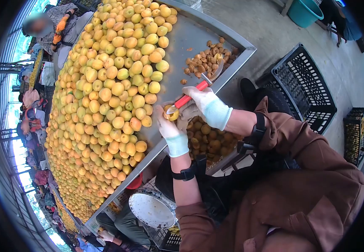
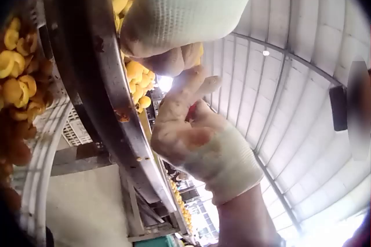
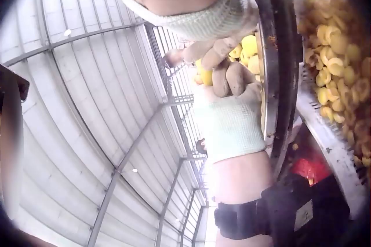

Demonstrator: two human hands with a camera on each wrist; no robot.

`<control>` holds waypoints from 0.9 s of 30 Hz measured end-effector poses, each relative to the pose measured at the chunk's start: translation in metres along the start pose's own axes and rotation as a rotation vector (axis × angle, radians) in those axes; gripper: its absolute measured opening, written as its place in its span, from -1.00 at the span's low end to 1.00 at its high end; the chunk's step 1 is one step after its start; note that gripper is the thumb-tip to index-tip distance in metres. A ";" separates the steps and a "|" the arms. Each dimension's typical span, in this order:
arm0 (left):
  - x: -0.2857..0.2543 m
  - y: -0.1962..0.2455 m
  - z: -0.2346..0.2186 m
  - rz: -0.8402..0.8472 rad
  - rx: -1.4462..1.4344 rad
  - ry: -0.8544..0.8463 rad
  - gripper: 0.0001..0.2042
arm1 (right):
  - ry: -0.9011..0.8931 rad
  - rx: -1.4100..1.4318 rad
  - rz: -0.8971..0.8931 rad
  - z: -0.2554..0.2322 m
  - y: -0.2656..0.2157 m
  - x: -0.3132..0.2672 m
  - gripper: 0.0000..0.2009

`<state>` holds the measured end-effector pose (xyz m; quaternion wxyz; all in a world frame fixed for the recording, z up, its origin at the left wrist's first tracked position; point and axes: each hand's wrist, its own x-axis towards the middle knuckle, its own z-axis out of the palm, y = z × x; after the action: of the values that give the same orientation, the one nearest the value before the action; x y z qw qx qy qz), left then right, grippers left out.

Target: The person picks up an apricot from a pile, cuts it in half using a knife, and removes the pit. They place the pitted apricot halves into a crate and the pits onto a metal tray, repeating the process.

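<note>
One apricot (image 1: 173, 116) is sitting at the fingertips of the left hand (image 1: 173, 136), just beyond the palm, and the gloved fingers are gripping its sides. The right hand (image 1: 207, 107) is closing round the red-handled tool (image 1: 190, 95), whose near end is meeting the apricot's upper face; how deep it is reaching cannot be told. Both hands are working close together at the rim of the metal table (image 1: 177, 44). A large heap of whole apricots (image 1: 106, 84) is lying beyond the held fruit, loose stones (image 1: 207, 61) are resting near the table corner, and opened fruit (image 1: 207, 140) is filling a container below the hands.
</note>
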<state>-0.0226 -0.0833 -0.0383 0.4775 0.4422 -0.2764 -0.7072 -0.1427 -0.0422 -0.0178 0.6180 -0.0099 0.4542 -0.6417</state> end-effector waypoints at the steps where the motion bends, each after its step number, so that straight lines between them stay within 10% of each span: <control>1: 0.001 0.000 -0.004 0.001 0.001 -0.001 -0.58 | -0.018 0.019 -0.015 0.001 0.000 0.000 -0.70; 6: 0.008 0.012 -0.023 -0.329 -0.406 -0.455 -0.56 | 0.003 -0.034 -0.146 0.000 -0.013 0.010 -0.65; 27: 0.002 -0.001 0.026 0.032 0.615 -0.120 -0.72 | 0.082 0.002 -0.307 -0.050 -0.064 0.012 -0.68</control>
<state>-0.0466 -0.0854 -0.0276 0.3154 0.5188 -0.5120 -0.6077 -0.2240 -0.0347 -0.0156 0.4935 -0.0525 0.4717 -0.7288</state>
